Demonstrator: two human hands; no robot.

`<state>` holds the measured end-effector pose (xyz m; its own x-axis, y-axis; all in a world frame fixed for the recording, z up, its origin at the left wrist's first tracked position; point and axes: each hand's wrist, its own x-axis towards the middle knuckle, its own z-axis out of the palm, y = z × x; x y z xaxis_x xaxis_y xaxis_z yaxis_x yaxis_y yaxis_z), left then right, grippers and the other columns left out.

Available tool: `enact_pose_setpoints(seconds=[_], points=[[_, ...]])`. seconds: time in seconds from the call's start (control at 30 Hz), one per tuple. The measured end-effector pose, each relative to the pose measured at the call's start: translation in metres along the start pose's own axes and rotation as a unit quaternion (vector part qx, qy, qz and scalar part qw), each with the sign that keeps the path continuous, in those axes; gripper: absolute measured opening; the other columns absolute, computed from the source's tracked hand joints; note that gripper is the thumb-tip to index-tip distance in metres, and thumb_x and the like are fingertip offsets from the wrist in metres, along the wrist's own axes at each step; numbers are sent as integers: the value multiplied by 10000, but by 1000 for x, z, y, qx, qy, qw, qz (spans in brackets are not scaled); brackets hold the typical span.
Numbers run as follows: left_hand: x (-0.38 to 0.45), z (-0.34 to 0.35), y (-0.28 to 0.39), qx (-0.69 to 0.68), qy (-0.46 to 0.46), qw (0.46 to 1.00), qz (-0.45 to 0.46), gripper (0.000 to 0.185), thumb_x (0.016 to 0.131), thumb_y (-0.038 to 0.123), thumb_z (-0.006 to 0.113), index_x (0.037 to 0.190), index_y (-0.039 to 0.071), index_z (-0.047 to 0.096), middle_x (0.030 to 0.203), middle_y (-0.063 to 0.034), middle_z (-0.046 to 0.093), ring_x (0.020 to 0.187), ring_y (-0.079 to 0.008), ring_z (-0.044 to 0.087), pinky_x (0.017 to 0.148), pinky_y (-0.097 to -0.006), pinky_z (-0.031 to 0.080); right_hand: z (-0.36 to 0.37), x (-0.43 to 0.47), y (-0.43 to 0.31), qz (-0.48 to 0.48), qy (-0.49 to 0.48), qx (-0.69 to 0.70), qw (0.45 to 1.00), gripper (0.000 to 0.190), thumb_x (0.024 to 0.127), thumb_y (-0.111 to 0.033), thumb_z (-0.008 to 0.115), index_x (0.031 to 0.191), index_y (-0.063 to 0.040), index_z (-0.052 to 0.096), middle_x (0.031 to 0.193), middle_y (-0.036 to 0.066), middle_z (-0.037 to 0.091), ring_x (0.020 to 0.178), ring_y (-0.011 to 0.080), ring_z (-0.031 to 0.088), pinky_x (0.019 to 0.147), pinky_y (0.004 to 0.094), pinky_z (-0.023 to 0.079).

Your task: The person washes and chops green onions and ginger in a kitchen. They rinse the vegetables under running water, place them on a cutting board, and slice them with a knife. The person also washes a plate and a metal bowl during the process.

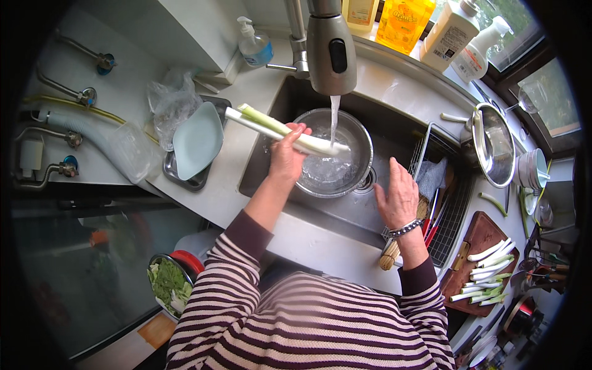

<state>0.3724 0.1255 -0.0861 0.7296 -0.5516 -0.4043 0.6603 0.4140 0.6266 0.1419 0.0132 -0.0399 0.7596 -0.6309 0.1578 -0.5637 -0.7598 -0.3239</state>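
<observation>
My left hand (pixel 287 155) grips several pale leek or scallion stalks (pixel 268 127) over a round metal basin (pixel 370 152) in the sink (pixel 319 215). Water from the pull-down faucet (pixel 332 55) runs down at the stalks' right ends and into the basin, where the water is rippling. My right hand (pixel 398 196) is held to the right of the basin with its fingers extended and holds nothing; a beaded bracelet circles its wrist. On a wooden cutting board (pixel 476 231) at the right lie several cut white-and-green stalks (pixel 490 273).
A wire rack (pixel 455 222) holding red-handled utensils and a bundled brush (pixel 390 256) sits at the sink's right side. A steel pot (pixel 492 145) stands beyond it. Left of the sink, a pale dish (pixel 199 141) rests on a metal tray. Soap bottles (pixel 404 25) line the sill. A bowl of leafy scraps (pixel 169 282) is at lower left.
</observation>
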Motion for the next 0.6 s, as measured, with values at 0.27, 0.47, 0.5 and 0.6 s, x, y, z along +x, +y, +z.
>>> enact_pose_setpoints(seconds=[0.27, 0.47, 0.5, 0.6], points=[[-2, 9, -24, 164, -10, 986, 6, 259, 806, 65, 624, 1045, 84, 526, 998, -89, 585, 949, -205, 593, 773, -399, 512, -18, 76, 14, 8, 27, 234, 972, 419, 793, -53, 619, 1200, -6, 531, 1072, 185, 598, 830, 271, 637, 755, 353, 509], [-14, 9, -53, 461, -123, 877, -59, 376, 752, 112, 713, 1098, 35, 585, 972, -53, 624, 913, -176, 595, 835, -306, 459, -18, 197, -43, -207, -12, 166, 964, 329, 811, -69, 606, 1133, -18, 561, 1000, 155, 619, 879, 282, 614, 777, 333, 503], [-18, 13, -49, 497, -130, 857, -47, 381, 758, 121, 715, 1102, 29, 581, 979, -54, 620, 922, -168, 589, 849, -310, 454, -13, 212, -51, -247, -43, 89, 964, 359, 813, -32, 617, 1167, -16, 555, 1093, 133, 616, 982, 241, 604, 824, 293, 499], [-6, -12, -51, 411, -132, 901, -48, 373, 782, 148, 707, 1110, 31, 572, 1003, -60, 617, 944, -157, 582, 866, -308, 447, 22, 261, -31, -315, -84, 127, 937, 349, 855, -86, 607, 1195, -25, 556, 1113, 99, 613, 1013, 195, 588, 864, 282, 479]])
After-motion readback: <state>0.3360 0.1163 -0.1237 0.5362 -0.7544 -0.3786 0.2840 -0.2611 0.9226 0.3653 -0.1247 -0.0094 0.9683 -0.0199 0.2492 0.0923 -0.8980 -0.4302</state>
